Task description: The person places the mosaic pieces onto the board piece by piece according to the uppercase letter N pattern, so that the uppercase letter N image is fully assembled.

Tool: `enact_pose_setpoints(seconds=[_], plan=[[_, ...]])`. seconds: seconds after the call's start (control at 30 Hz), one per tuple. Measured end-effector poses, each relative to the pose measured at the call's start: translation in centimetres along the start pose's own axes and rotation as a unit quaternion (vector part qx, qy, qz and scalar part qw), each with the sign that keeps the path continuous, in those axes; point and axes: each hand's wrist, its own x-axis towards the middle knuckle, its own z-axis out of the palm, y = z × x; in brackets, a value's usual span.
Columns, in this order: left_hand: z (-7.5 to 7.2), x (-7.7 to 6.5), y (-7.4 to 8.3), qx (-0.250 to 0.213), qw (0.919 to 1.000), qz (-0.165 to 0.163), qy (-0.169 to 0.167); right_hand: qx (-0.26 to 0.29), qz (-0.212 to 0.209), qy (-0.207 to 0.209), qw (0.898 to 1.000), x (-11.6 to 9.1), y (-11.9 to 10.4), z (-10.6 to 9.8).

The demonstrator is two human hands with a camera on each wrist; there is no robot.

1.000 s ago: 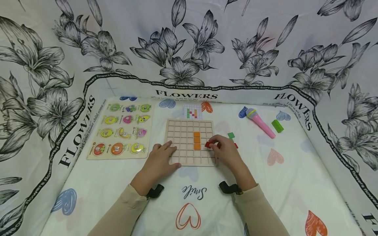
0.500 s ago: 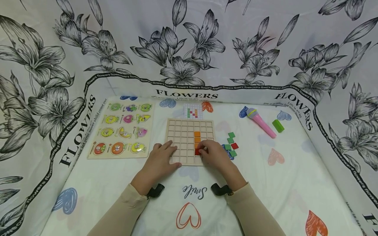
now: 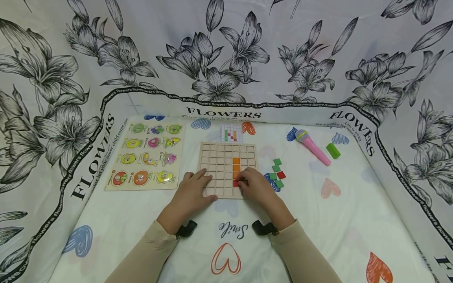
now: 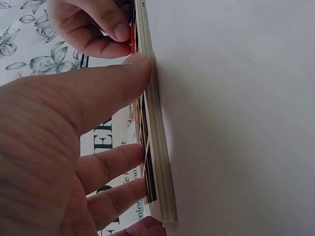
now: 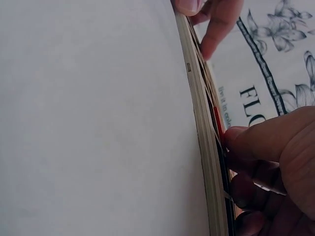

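Note:
A wooden grid board (image 3: 216,150) lies in the middle of the cloth. My left hand (image 3: 191,191) rests over its left front corner, fingers spread on the grid and thumb (image 4: 113,88) at the front edge. Three orange tiles (image 3: 236,161) sit in one column of cells, the lowest partly behind my fingers. Directly below them, a red tile (image 3: 235,184) is at a cell, pinched by my right hand (image 3: 255,187). In the right wrist view the thumb touches the end of the red tile (image 5: 219,123), low at the board's surface.
Several green tiles (image 3: 277,161) and a red one lie right of the board. A small pattern card (image 3: 231,133) is behind it. A fruit puzzle board (image 3: 143,153) lies left. A pink toy microphone (image 3: 315,149) and a green block (image 3: 333,151) are at the right.
My right hand has carried the red tile left from the board's right side to the cell below the orange ones, uncovering the loose green tiles. My left hand has stayed put.

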Motion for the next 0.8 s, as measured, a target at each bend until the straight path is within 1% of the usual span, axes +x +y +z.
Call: enact_pose_setpoints(seconds=[0.13,0.23,0.37,0.47,0.53,0.67,0.73,0.8], plan=[[-0.1,0.0,0.1,-0.001,1.0000,-0.001,-0.002,0.004,0.001,-0.004,1.000,0.0,0.1,-0.1],[-0.2,0.0,0.2,-0.001,1.0000,-0.005,-0.003,0.022,0.004,-0.007,1.000,-0.2,0.5,-0.8],[-0.1,0.0,0.2,0.003,0.9999,-0.009,-0.007,0.037,0.023,0.007,0.999,-0.8,2.5,-2.9],[-0.1,0.0,0.1,0.006,0.9999,-0.007,-0.014,0.024,0.037,0.024,0.999,-1.6,4.3,-4.6],[-0.3,-0.2,-0.1,0.009,0.9998,-0.004,-0.018,0.014,0.042,0.027,0.999,-2.3,5.4,-5.6],[-0.9,-0.6,-0.9,0.016,0.9998,0.001,-0.015,0.001,0.050,0.010,0.999,-3.4,6.9,-6.3],[-1.2,-0.8,-1.2,0.016,0.9996,0.003,-0.022,0.000,0.048,-0.004,0.999,-3.8,7.2,-6.3],[-1.4,-0.9,-1.3,0.014,0.9990,0.008,-0.041,-0.001,0.043,-0.013,0.999,-4.1,7.3,-6.1]])
